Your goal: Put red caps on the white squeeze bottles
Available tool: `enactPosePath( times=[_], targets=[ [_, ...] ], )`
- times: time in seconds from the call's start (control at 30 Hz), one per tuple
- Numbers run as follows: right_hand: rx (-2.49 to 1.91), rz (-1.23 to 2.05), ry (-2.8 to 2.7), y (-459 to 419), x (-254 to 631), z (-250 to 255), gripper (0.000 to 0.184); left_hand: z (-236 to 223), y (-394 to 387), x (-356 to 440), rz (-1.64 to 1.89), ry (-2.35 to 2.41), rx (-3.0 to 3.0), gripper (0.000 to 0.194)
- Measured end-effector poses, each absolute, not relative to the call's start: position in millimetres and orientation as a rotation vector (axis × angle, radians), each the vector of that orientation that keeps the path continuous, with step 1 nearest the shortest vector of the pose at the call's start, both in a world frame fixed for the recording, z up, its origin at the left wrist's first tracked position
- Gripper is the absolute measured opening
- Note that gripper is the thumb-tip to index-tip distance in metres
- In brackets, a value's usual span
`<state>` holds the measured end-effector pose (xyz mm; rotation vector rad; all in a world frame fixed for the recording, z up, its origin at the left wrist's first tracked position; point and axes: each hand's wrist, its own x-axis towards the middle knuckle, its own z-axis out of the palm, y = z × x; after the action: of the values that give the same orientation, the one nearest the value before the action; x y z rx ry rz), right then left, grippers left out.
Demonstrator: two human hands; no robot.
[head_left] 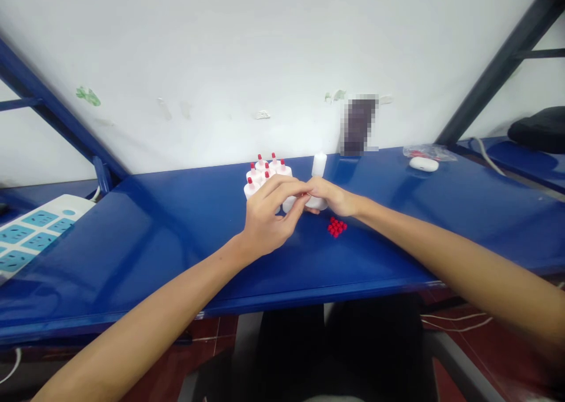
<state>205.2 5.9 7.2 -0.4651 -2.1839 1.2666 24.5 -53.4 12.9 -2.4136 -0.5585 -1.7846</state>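
Blue, glossy worktop (176, 237) running left to right beneath a white wall (247, 55), seen from above by the head camera. Both bare forearms reach in from the lower edge and the two hands meet near the middle of the surface. Left hand (269, 216): fingers bent and drawn together, the tips pinching at the top of a small white bottle (316, 202) that stands on the worktop; what lies between the fingertips is too small to make out. Right hand (331, 196): closed round the same bottle from the right side, steadying its body, so that only the lower part of the bottle shows. Just behind the left hand stands a tight cluster of capped bottles (265, 172), white with red caps, all upright and touching one another. Behind the right hand a taller white bottle without cap (318, 164) stands alone, upright. Just beside the right wrist, on the near side, lies a small heap of loose red caps (336, 226), gathered close together on the bare surface. Farther right, near the wall, rest a white oval case (424, 164) and, just behind it, a crumpled clear plastic bag (430, 151). At the far left edge lies a white power strip (30, 231) with pale blue socket faces. Dark blue frame struts (53, 113) slant up at both sides.
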Motion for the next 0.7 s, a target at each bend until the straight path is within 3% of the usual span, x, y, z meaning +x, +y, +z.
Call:
enactPosePath(
  times=[0.4, 0.7],
  targets=[
    [-0.471, 1.321, -2.186, 6.7, 206.2, 11.7, 0.047, 8.2, -51.3, 22.6, -1.625, -0.643, -2.545, 0.018],
    [-0.493, 1.302, -2.159, 5.6, 204.3, 11.1, 0.042, 2.4, -51.1, 26.4, -1.701, -0.834, -2.619, 0.022]
  ],
)
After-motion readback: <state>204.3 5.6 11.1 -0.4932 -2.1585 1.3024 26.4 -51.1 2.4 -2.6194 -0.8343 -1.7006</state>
